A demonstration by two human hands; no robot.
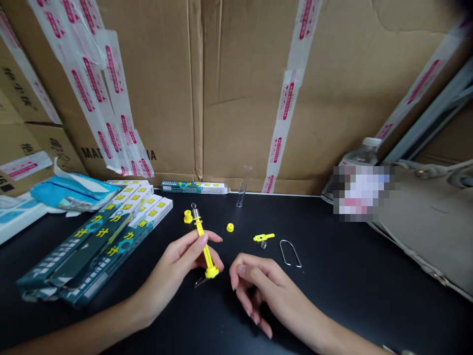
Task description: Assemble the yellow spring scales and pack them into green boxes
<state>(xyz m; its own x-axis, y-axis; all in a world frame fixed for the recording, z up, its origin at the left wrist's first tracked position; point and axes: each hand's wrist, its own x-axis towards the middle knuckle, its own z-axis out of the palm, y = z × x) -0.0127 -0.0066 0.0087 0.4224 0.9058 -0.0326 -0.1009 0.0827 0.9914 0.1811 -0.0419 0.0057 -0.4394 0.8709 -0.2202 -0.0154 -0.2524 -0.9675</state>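
Observation:
My left hand [190,254] grips a yellow plastic spring scale core [206,246] between thumb and fingers, tilted with its metal coil and ring at the far end. A bent metal hook [201,282] juts out by its yellow near end. My right hand [260,286] is loosely curled just above the table, thumb against the index finger, and no object shows in it. Beyond the hands lie a yellow nut-like cap [188,217], a smaller yellow cap [230,227], a flat yellow piece [264,237], a small spring [263,244] and a bent wire loop [290,253].
Several green-and-white boxes [121,241] are stacked on the left, beside a blue packet [74,190]. At the back are another box [194,187] and a clear tube [241,192]. A bottle [360,155] and a grey bag [428,217] stand right; cardboard [236,98] walls the rear.

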